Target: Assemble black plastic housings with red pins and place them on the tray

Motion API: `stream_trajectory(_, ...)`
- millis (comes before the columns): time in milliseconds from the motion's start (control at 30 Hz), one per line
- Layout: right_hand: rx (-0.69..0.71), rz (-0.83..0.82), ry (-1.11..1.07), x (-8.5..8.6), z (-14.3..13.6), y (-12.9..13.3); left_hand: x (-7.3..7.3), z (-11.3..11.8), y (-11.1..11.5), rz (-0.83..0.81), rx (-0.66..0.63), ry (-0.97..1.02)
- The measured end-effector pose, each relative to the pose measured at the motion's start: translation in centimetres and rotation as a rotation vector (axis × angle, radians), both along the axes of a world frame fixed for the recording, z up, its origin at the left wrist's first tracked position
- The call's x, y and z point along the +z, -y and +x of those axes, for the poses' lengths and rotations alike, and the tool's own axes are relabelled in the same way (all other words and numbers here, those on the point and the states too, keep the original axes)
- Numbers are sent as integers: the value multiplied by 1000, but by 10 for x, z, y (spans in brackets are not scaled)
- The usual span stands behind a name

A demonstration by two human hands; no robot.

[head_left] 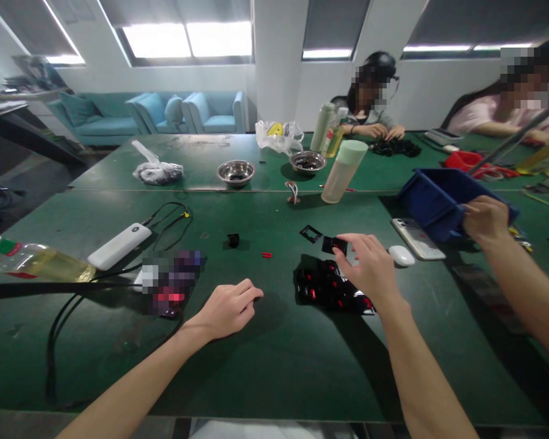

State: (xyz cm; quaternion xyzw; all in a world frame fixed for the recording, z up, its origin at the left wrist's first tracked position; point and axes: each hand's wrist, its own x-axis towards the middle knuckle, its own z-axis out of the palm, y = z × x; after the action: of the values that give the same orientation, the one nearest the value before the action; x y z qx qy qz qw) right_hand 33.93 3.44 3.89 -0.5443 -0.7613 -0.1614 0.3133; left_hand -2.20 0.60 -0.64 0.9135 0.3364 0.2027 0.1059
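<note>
Over the pile, my right hand (368,265) pinches a small black square plastic piece (333,245) with a spot of red on it. Just below lies a pile of glossy black plastic parts (320,286) with red bits. A thin black square frame (310,233) lies flat beside the held piece. My left hand (231,308) rests on the green table (274,360), fingers curled in; whatever they may hold is hidden. Beyond it are a small red piece (266,255) and a black block-shaped part (233,239).
At the right another person's hand (487,219) grips a blue bin (432,207), near a phone (417,238) and white case (401,256). Metal bowls (236,173) and a bottle (344,174) stand further back. A power bank (119,246) with cables lies left. Co-workers sit across.
</note>
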Motion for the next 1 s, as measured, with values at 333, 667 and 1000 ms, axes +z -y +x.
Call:
stream_trajectory(333,-76,-158,-8,-4,14,-3,2,0,0,9,-6,-8)
stream_trajectory(667,-145,-333,-20,-7,19,-6,3,0,0,10,-7,-29)
stream_trajectory(1000,-213,-412,-61,-16,26,-10,1,-1,0,22,-2,-48)
